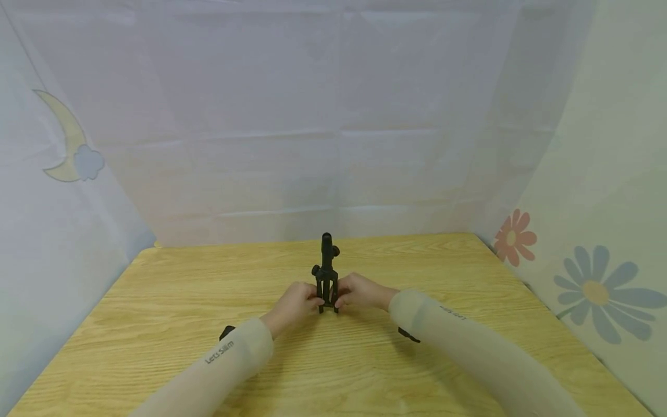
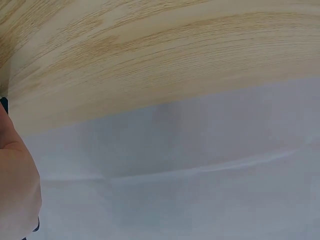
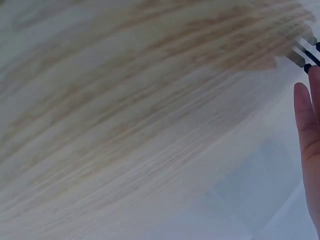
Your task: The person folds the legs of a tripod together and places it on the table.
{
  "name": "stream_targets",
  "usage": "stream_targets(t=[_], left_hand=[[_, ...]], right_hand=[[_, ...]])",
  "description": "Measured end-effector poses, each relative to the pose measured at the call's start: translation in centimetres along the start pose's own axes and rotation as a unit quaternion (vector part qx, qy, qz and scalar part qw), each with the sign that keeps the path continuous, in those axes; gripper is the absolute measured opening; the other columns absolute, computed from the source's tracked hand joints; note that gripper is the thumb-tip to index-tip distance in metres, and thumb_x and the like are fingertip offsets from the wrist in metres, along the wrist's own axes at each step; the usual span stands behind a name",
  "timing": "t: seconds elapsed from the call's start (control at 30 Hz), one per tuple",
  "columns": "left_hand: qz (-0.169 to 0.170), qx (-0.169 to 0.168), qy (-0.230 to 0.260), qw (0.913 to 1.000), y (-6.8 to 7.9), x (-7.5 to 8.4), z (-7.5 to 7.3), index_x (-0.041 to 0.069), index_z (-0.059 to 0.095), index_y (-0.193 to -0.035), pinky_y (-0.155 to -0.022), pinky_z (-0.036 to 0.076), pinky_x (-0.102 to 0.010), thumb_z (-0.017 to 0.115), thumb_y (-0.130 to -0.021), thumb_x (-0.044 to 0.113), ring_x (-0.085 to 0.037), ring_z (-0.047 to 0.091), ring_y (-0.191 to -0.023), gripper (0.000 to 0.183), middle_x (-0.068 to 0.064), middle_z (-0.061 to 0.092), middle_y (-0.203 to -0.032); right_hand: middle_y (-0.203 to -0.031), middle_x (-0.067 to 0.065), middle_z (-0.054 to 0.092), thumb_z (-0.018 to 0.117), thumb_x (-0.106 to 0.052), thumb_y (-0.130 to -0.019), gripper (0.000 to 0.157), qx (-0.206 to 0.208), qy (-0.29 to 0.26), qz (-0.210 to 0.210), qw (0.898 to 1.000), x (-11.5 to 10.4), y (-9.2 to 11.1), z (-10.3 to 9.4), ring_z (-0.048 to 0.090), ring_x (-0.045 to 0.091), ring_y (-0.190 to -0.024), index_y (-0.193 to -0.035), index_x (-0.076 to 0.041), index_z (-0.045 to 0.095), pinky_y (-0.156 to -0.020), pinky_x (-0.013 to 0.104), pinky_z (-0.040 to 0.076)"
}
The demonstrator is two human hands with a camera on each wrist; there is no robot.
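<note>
A small black tripod [image 1: 326,260] stands upright on the wooden table, its legs close together and a knob on each side. From the left, my left hand [image 1: 294,304] pinches the lower part of one leg between thumb and fingers. My right hand [image 1: 362,291] holds a leg on the opposite side, low down near the foot. Only the edge of the left hand [image 2: 17,185] shows in the left wrist view, with a bit of black beside it. At the right wrist view's edge, the right hand's fingers [image 3: 305,115] meet dark leg ends.
The light wooden table [image 1: 172,301] reaches back to a pale cloth wall [image 1: 250,174]. Side cloths carry a moon [image 1: 68,136] on the left and flowers [image 1: 595,293] on the right. Dark pieces of the wrist gear show beside both sleeves.
</note>
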State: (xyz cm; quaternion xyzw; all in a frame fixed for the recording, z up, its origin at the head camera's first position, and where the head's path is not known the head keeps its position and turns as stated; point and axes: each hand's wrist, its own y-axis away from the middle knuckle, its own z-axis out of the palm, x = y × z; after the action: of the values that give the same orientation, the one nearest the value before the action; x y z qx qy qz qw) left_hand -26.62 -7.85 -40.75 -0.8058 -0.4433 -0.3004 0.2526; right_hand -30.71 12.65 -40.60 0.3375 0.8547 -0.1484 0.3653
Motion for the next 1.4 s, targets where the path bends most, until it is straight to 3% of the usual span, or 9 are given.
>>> stream_targets(t=[0.23, 0.4, 0.97, 1.17, 1.4], left_hand=[[0.013, -0.005, 0.004, 0.9999, -0.2, -0.2, 0.0, -0.007, 0.072, -0.094, -0.067, 0.054, -0.028, 0.062, -0.091, -0.005, -0.016, 0.065, -0.080, 0.010, -0.013, 0.072, -0.091], [0.020, -0.006, -0.004, 0.9998, -0.4, -0.5, 0.0, -0.007, 0.072, -0.089, -0.059, 0.049, -0.024, 0.063, -0.090, -0.005, -0.010, 0.057, -0.067, 0.009, -0.013, 0.071, -0.081], [0.053, -0.013, -0.014, 0.9984, -0.5, -1.0, -0.6, -0.008, 0.071, -0.087, -0.055, 0.046, -0.023, 0.064, -0.089, -0.006, -0.008, 0.052, -0.061, 0.008, -0.013, 0.069, -0.076], [0.056, -0.016, -0.005, 0.9983, -0.3, -1.1, -0.6, -0.009, 0.071, -0.090, -0.058, 0.048, -0.023, 0.063, -0.089, -0.007, -0.012, 0.058, -0.065, 0.008, -0.014, 0.071, -0.081], [0.053, -0.018, -0.004, 0.9984, -0.1, -1.0, -0.8, -0.008, 0.070, -0.087, -0.054, 0.045, -0.023, 0.063, -0.090, -0.006, -0.009, 0.052, -0.061, 0.008, -0.013, 0.069, -0.076]], right_hand=[[-0.089, 0.007, 0.073, 0.072, -0.004, -0.084, 0.012, 0.019, 0.040, -0.023, 0.999, 0.0, 0.1, 0.3, 0.067, 0.009, -0.082, -0.094, 0.002, 0.073, -0.075, 0.020, 0.052], [-0.088, 0.007, 0.074, 0.074, -0.007, -0.084, 0.013, 0.017, 0.072, -0.029, 0.997, -0.3, 0.2, 0.3, 0.068, 0.009, -0.080, -0.093, 0.002, 0.074, -0.074, 0.020, 0.052], [-0.084, 0.005, 0.074, 0.075, -0.008, -0.082, 0.013, 0.017, 0.102, -0.042, 0.994, -0.4, -0.4, 0.3, 0.067, 0.007, -0.074, -0.091, 0.001, 0.075, -0.069, 0.018, 0.052], [-0.082, 0.004, 0.074, 0.076, -0.008, -0.082, 0.012, 0.023, 0.085, -0.032, 0.996, -0.3, -0.6, 0.5, 0.066, 0.004, -0.072, -0.090, 0.000, 0.076, -0.067, 0.018, 0.051], [-0.081, 0.002, 0.073, 0.077, -0.009, -0.081, 0.011, 0.026, 0.026, 0.007, 0.999, 0.4, -0.9, 0.8, 0.061, 0.001, -0.069, -0.089, -0.001, 0.076, -0.064, 0.019, 0.050]])
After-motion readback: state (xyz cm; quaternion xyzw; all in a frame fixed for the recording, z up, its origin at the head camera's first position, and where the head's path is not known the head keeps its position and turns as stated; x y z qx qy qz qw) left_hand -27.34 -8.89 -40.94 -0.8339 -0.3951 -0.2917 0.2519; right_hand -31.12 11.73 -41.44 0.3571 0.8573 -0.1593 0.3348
